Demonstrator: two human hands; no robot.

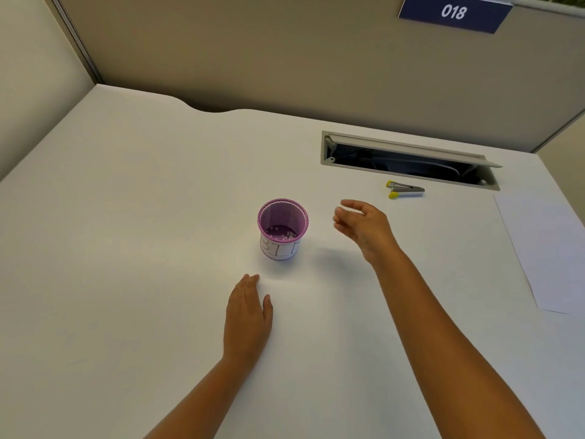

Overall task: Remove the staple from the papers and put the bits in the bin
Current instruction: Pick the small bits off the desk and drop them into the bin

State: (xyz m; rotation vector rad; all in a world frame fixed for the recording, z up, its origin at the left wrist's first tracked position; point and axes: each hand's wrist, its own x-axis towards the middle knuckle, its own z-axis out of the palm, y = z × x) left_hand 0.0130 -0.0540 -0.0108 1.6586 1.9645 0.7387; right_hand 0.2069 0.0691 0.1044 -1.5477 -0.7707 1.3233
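A small purple mesh bin (282,228) with a white paper label stands upright in the middle of the white desk; several small pale bits lie on its bottom. My right hand (364,228) hovers just right of the bin, fingers loosely spread and holding nothing. My left hand (248,315) lies flat on the desk in front of the bin, fingers straight. A staple remover (404,189) with yellow tips lies on the desk beyond my right hand. White papers (547,248) lie at the desk's right edge. No staple can be made out.
An open cable tray slot (408,160) is sunk into the desk behind the staple remover. Beige partition walls (253,52) close off the back and left. A blue sign reading 018 (454,12) hangs at the top right.
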